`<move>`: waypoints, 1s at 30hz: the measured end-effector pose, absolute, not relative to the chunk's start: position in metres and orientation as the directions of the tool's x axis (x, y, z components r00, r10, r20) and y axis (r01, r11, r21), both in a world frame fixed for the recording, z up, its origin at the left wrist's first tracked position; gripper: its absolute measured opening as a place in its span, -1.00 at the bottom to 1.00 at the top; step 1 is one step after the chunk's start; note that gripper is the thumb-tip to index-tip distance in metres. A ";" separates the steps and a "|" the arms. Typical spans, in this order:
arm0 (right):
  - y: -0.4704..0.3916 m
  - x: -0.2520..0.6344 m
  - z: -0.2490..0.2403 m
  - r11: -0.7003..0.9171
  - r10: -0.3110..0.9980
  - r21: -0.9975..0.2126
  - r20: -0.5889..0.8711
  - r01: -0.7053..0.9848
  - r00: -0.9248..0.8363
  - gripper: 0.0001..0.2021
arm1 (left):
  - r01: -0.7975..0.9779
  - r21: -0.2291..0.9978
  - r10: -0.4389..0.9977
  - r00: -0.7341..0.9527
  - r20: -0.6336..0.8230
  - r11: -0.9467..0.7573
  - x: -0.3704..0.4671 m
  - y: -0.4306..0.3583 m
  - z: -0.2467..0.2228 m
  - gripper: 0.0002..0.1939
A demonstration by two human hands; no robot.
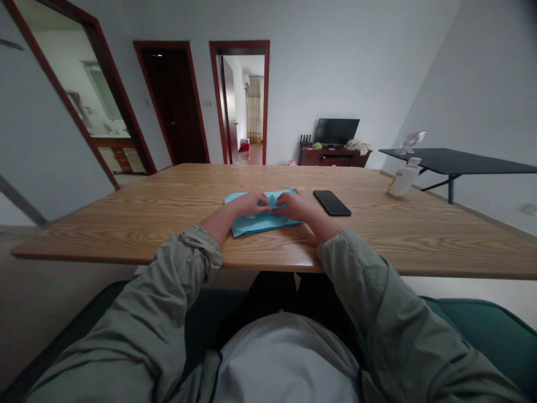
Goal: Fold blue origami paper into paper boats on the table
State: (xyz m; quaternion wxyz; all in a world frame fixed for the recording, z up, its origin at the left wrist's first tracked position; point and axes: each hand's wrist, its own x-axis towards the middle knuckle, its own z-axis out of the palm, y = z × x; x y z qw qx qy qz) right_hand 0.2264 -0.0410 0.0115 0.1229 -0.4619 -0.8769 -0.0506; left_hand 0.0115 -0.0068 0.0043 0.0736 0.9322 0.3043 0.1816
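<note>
A light blue sheet of paper [262, 223] lies on the wooden table in front of me, with a darker blue edge showing along its near and right sides. A raised crease stands up around its middle, between my hands. From the left, my left hand [250, 204] pinches the paper near that crease. My right hand [292, 205] grips the paper just opposite, its fingertips close to those of the left. The fingers partly hide the crease, and both wrists rest over the sheet's sides.
Just right of the paper lies a black phone [331, 202]. A white bottle [404, 178] stands farther right on the wooden table [176, 207]. Beyond the right edge is a black folding table [457, 161] with a clear plastic item on it. A green seat [482, 324] is beneath me.
</note>
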 end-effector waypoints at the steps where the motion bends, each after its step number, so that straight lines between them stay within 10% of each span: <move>1: -0.041 0.226 0.011 0.567 0.801 -0.028 0.250 0.823 -0.543 -0.71 | 0.535 0.249 0.589 0.754 0.290 -0.807 0.012 -0.007 0.004 -0.59; 30: -0.051 0.218 0.022 0.437 0.896 -0.021 0.099 0.899 -0.433 -0.57 | 0.638 0.359 0.712 0.691 0.122 -0.681 0.013 -0.018 0.013 -0.60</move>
